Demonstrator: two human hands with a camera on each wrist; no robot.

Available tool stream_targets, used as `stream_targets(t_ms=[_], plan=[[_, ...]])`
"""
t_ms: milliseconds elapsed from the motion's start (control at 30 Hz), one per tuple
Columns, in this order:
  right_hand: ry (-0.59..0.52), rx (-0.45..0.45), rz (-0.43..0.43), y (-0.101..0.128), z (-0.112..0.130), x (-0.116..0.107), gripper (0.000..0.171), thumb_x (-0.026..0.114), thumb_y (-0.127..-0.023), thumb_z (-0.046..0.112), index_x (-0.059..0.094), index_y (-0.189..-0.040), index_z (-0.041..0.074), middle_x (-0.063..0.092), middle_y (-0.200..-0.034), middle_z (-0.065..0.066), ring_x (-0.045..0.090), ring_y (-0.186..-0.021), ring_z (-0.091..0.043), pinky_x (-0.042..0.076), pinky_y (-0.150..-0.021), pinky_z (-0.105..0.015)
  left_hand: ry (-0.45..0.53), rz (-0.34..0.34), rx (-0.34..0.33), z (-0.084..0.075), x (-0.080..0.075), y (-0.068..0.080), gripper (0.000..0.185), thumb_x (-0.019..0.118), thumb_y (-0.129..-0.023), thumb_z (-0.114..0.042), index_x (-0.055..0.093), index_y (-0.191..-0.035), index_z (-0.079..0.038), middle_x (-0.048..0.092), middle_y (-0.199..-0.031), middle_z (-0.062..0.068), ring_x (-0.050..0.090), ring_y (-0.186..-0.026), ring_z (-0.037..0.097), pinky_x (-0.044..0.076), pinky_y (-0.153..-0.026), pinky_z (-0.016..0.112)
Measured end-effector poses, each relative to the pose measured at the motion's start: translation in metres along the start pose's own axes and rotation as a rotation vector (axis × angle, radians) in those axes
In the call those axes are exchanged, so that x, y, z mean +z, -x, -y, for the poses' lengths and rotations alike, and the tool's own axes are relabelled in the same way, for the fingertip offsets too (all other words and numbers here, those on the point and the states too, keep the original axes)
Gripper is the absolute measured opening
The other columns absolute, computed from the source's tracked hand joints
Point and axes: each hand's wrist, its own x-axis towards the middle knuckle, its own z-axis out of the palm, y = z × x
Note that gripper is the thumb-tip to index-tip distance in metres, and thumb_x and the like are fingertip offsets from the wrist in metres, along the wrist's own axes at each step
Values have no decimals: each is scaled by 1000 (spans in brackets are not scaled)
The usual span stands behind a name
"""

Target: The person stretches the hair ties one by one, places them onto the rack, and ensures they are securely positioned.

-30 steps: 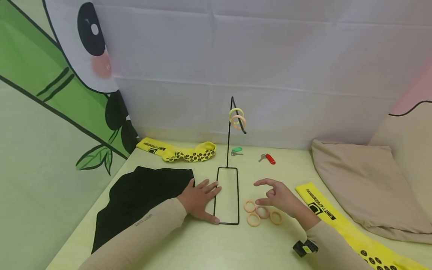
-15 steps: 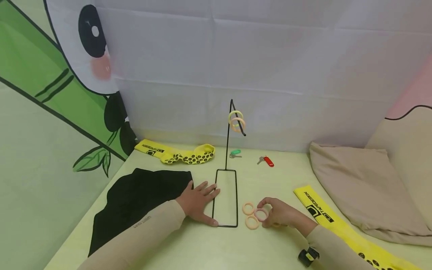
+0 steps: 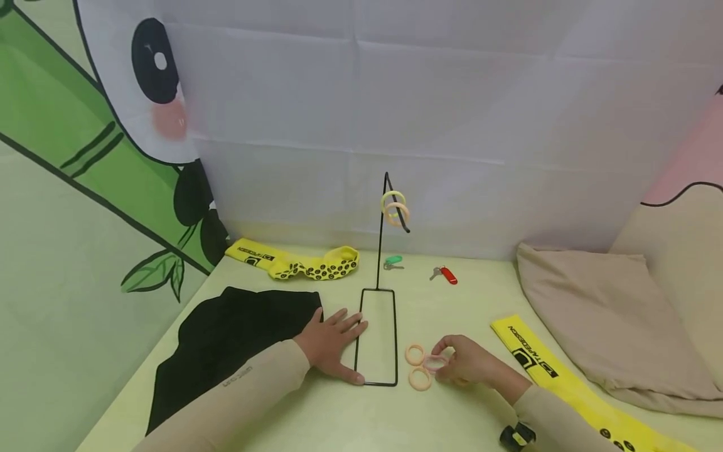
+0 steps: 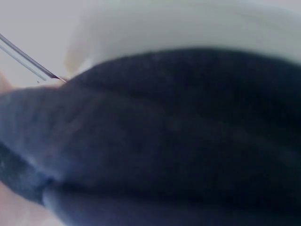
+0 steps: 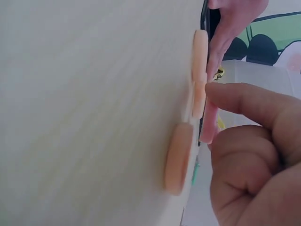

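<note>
A black wire stand [image 3: 379,251] rises from a rectangular base [image 3: 375,383]; two pale rings [image 3: 395,208] hang on its hook. My left hand [image 3: 333,344] lies flat on the table, fingers straight, thumb and fingertips touching the base's left side. My right hand [image 3: 464,364] pinches a pink ring [image 3: 433,363] lying right of the base. Two peach rings [image 3: 415,353] [image 3: 420,378] lie beside it. In the right wrist view, thumb and fingers [image 5: 244,101] close on the ring's edge [image 5: 200,70], with another ring [image 5: 178,157] nearer. The left wrist view shows only blurred dark cloth [image 4: 164,141].
A black cloth [image 3: 226,339] lies under my left forearm. Yellow socks lie at the back left [image 3: 305,262] and front right [image 3: 542,364]. A green key tag [image 3: 393,260] and a red one [image 3: 448,275] lie behind the stand. A beige cushion [image 3: 599,320] fills the right.
My right hand dropped from hovering above the rings and closed its fingers on the pink one. My left hand stayed by the stand's base.
</note>
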Motion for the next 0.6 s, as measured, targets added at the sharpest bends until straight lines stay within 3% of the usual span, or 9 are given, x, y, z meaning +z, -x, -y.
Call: stream_targets(t_ms=[200,600], plan=[[35,-74,-58,5,13,3,28,72,-77,8,58,-101,5,37,-49,5,31,-41,-5,26,-41,-19,2,-3,2,-1,0,1,105,46,-66,-84,19,-149,-25,18,-156,-3,16,-143,27,16,-106,63],[11,-199,-108,34,68,2,33,73,-76,13,56,-104,7,27,-47,6,23,-41,-7,20,-39,-18,-3,-10,4,-1,-1,2,105,46,-66,-84,20,-149,-25,19,-155,-3,17,-143,27,17,-106,63]])
